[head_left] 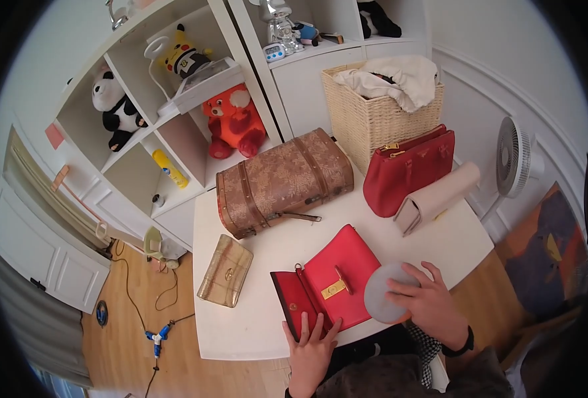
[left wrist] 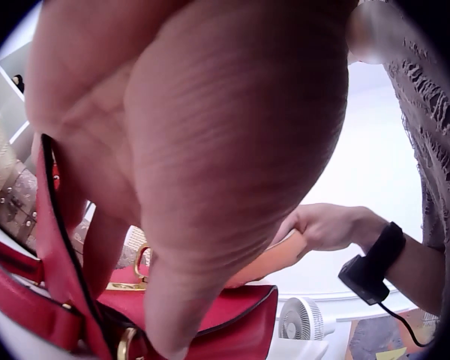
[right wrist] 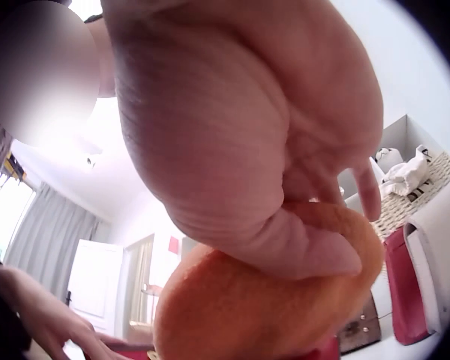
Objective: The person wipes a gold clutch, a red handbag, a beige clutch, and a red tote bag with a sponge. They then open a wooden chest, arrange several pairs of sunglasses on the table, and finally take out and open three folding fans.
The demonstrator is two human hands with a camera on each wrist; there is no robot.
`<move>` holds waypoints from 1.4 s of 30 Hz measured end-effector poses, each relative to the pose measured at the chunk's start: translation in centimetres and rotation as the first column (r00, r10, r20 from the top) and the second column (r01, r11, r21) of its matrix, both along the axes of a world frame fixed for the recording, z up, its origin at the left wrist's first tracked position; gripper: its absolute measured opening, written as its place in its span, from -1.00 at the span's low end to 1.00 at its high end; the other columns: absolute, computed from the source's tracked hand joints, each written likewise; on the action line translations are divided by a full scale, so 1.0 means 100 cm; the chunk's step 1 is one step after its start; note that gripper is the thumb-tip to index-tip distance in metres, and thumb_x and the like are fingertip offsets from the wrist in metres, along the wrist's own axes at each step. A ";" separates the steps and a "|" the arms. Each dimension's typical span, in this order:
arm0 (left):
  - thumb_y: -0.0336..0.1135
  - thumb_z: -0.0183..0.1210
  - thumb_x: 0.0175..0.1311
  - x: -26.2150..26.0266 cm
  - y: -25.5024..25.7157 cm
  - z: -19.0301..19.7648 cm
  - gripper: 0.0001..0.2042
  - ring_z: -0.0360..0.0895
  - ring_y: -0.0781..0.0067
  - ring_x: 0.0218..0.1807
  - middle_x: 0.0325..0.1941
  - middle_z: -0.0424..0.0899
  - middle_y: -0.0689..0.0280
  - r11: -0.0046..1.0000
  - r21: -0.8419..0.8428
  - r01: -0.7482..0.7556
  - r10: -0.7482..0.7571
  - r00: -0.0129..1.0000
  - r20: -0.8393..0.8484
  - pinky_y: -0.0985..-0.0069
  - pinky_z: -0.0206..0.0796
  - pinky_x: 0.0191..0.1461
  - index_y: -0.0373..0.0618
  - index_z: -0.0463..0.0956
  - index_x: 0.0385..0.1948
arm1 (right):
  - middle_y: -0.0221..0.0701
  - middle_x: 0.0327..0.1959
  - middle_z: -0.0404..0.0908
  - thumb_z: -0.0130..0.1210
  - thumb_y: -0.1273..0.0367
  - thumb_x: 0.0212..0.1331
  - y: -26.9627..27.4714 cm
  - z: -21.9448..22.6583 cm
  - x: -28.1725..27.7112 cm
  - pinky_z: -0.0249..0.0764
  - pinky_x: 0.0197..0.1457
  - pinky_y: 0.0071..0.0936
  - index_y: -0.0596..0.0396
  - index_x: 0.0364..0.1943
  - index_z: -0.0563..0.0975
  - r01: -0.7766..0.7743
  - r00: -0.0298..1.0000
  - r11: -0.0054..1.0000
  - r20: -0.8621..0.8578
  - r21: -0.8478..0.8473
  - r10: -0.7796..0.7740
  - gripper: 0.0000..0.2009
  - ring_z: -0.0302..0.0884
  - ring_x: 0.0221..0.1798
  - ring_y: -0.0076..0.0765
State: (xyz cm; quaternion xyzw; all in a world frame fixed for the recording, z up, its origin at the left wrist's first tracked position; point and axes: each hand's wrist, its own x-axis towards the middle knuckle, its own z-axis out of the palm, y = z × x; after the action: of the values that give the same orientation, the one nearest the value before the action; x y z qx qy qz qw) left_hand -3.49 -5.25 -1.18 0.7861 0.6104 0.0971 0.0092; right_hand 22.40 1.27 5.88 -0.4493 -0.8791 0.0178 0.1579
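A red handbag (head_left: 347,265) with a gold clasp lies on the white table, its flap (head_left: 293,298) spread to the left. My left hand (head_left: 312,355) rests on the flap near its lower edge, with the fingers fairly straight and spread. In my right hand (head_left: 433,306) is a round sponge (head_left: 381,292), grey on one face and orange on the other. The right wrist view shows the thumb (right wrist: 315,251) across the orange face (right wrist: 270,315). In the head view the sponge overlaps the bag's right edge.
On the table (head_left: 267,338) lie a gold wallet (head_left: 226,272), a brown patterned case (head_left: 287,179), a dark red handbag (head_left: 410,169) and a pale pink bag (head_left: 440,196). Behind stands a wicker basket (head_left: 387,119); a white fan (head_left: 513,156) is at right. Shelves hold plush toys.
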 end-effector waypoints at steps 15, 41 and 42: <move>-0.34 0.15 0.21 -0.008 0.006 -0.031 -0.60 0.18 -0.08 0.48 0.42 0.33 0.06 0.999 -0.024 -0.044 0.045 0.998 0.047 -0.27 -0.24 0.50 -0.04 0.54 0.13 | -0.42 0.27 0.51 0.04 0.49 0.06 -0.010 -0.026 -0.016 -0.06 0.55 0.10 -0.03 0.07 0.61 -0.108 0.992 0.981 -0.086 -0.164 0.095 -0.58 0.17 0.48 -0.06; -0.57 0.20 0.17 0.001 0.034 -0.056 -0.84 0.66 0.24 0.09 -0.31 0.73 0.20 0.961 0.221 -0.168 0.063 0.908 0.414 0.10 0.02 0.48 -0.22 0.44 -0.25 | -0.60 0.18 0.60 0.10 0.64 -0.05 -0.022 -0.049 -0.012 0.22 0.47 -0.21 -0.22 0.10 0.63 -0.335 0.871 0.861 -0.475 -0.382 0.128 -0.43 0.44 0.33 -0.30; -0.57 0.20 0.16 0.000 0.033 -0.057 -0.81 0.64 0.22 0.11 -0.25 0.73 0.19 0.967 0.182 -0.179 0.079 0.888 0.453 0.10 0.03 0.47 -0.23 0.43 -0.20 | -0.62 0.21 0.58 0.09 0.63 -0.05 -0.022 -0.055 -0.012 0.23 0.45 -0.24 -0.25 0.12 0.61 -0.339 0.872 0.874 -0.465 -0.349 0.153 -0.42 0.41 0.35 -0.33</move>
State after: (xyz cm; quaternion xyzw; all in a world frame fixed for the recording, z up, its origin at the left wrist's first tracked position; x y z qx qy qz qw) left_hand -3.45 -1.91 -6.83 0.6969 0.6289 0.3403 0.0545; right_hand 21.21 -0.95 0.41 -0.3394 -0.8498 0.3237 0.2406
